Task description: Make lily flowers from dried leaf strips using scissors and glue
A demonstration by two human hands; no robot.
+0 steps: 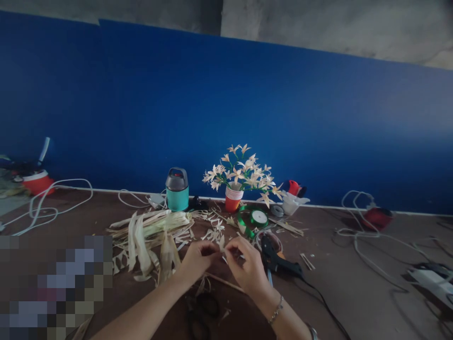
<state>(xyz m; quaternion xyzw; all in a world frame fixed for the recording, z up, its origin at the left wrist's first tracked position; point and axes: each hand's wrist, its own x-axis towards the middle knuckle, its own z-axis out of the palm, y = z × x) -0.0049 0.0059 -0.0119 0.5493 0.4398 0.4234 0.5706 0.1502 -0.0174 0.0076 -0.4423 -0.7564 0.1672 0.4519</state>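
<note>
My left hand (201, 259) and my right hand (248, 267) meet over the table, thumbs and fingertips pinched together. Between them is a small pale piece of corn husk (222, 242), gripped from both sides. Just beyond lie cut husk petals (216, 225) and a green ribbon spool (259, 217). A black glue gun (279, 259) rests right of my right hand, its cord running toward the front. Dark-handled scissors (203, 311) lie below my hands, partly in shadow. Left of my left hand is a pile of dried corn husks (148, 229).
A red-and-white paper cup (234, 198) holds pale husk flowers (244, 172) near the blue wall panel (226, 104). A teal container (177, 197) stands to its left, a white plastic cup (290, 204) to its right. White cables (356, 231) loop at both sides. The lower left is pixelated.
</note>
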